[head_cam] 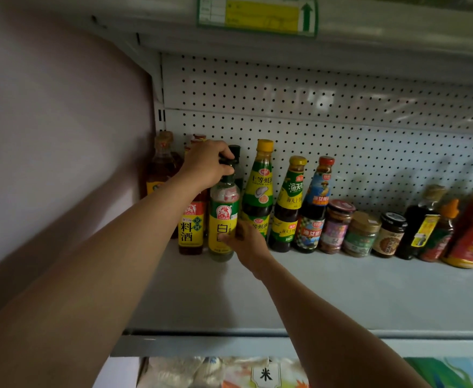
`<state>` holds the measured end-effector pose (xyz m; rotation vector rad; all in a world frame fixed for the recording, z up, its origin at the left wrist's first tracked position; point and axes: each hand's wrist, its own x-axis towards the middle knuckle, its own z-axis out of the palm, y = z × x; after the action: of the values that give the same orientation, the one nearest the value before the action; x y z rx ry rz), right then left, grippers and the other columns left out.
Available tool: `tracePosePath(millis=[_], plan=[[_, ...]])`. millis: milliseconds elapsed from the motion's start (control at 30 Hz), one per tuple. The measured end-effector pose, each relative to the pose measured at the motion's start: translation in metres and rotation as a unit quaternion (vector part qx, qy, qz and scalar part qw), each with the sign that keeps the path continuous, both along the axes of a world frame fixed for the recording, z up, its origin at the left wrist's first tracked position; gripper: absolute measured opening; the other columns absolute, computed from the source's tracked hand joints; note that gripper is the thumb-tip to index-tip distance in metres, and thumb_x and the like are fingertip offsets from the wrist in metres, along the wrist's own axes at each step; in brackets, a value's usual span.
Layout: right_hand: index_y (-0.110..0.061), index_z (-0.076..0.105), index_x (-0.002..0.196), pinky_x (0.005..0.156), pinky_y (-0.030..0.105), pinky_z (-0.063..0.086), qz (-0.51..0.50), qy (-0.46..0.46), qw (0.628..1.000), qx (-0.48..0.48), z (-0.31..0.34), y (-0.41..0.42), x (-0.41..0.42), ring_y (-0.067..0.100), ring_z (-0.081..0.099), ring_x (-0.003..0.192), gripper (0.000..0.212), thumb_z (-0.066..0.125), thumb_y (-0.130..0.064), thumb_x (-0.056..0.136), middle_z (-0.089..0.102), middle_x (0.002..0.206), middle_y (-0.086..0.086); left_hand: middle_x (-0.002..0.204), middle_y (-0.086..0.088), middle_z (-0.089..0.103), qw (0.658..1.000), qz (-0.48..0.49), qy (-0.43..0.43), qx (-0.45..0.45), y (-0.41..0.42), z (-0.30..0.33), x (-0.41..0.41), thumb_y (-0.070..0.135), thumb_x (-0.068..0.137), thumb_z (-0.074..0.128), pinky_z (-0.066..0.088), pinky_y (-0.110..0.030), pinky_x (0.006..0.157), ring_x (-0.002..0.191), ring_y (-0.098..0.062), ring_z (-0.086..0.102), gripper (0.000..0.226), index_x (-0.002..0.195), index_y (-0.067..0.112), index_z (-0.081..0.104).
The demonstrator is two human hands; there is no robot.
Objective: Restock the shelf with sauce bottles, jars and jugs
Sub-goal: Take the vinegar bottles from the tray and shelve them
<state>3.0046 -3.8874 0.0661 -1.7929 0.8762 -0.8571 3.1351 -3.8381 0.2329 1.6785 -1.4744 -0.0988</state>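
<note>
Because the white vinegar bottle (223,217) looks full of clear liquid, expect it to be fairly heavy, rigid and top-heavy, with a slick label. You hold it well: your left hand (206,166) curls round the dark cap and neck, your right hand (245,242) wraps its lower body beside the base. It stands on the shelf (341,289) between the cooking wine bottle (191,231) and the oyster sauce bottle (259,191), its label green above yellow.

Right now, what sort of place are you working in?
Most likely a grocery store aisle. A white metal shelf with a pegboard back panel carries a row of sauce bottles and jars, a yellow-and-green price tag sits on the shelf edge above, and both hands hold a clear vinegar bottle.
</note>
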Motion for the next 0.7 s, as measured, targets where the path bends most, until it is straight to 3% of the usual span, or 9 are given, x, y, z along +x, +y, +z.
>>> tracePosePath(millis=[200, 300, 433, 533, 700], plan=[[-0.018, 0.063, 0.121, 0.097, 0.037, 0.055, 0.034, -0.009, 0.999, 0.003, 0.010, 0.011, -0.008, 0.019, 0.067, 0.109, 0.032, 0.073, -0.017, 0.091, 0.071, 0.118, 0.002, 0.129, -0.008, 0.062, 1.000, -0.003, 0.022, -0.020, 0.011, -0.002, -0.004, 0.008, 0.082, 0.076, 0.053, -0.046, 0.095, 0.116, -0.024, 0.059, 0.032, 0.112, 0.017, 0.069], [-0.019, 0.061, 0.126, 0.097, 0.035, 0.055, 0.056, -0.054, 0.997, 0.003, 0.029, 0.016, -0.015, 0.015, 0.066, 0.113, 0.029, 0.064, -0.024, 0.098, 0.070, 0.121, -0.001, 0.125, -0.005, 0.063, 0.999, 0.005, 0.027, -0.033, 0.015, -0.009, -0.004, 0.013, 0.085, 0.074, 0.049, -0.037, 0.097, 0.113, -0.019, 0.059, 0.031, 0.114, 0.020, 0.068], [-0.023, 0.068, 0.115, 0.093, 0.035, 0.057, -0.057, -0.127, 0.988, -0.060, 0.084, 0.010, -0.028, 0.013, 0.069, 0.105, 0.023, 0.064, -0.036, 0.097, 0.073, 0.112, -0.002, 0.119, -0.003, 0.065, 0.996, 0.006, 0.073, -0.050, 0.017, -0.019, -0.004, 0.020, 0.086, 0.074, 0.053, -0.038, 0.094, 0.105, -0.016, 0.062, 0.030, 0.114, 0.029, 0.068], [-0.029, 0.070, 0.104, 0.088, 0.032, 0.057, -0.070, -0.191, 0.977, -0.071, 0.126, -0.002, -0.032, 0.012, 0.071, 0.100, 0.012, 0.070, -0.034, 0.093, 0.076, 0.102, -0.005, 0.121, 0.001, 0.066, 0.991, -0.004, 0.116, -0.067, 0.017, -0.024, -0.007, 0.022, 0.087, 0.073, 0.055, -0.039, 0.093, 0.105, -0.015, 0.064, 0.029, 0.113, 0.033, 0.068], [-0.020, 0.073, 0.112, 0.088, 0.039, 0.060, -0.072, -0.143, 0.982, -0.101, 0.170, -0.022, -0.030, 0.013, 0.072, 0.100, 0.031, 0.075, -0.040, 0.088, 0.077, 0.104, -0.001, 0.122, 0.007, 0.065, 0.982, -0.017, 0.167, -0.087, 0.015, -0.030, -0.012, 0.025, 0.087, 0.072, 0.053, -0.036, 0.095, 0.110, -0.012, 0.062, 0.029, 0.116, 0.029, 0.067]])
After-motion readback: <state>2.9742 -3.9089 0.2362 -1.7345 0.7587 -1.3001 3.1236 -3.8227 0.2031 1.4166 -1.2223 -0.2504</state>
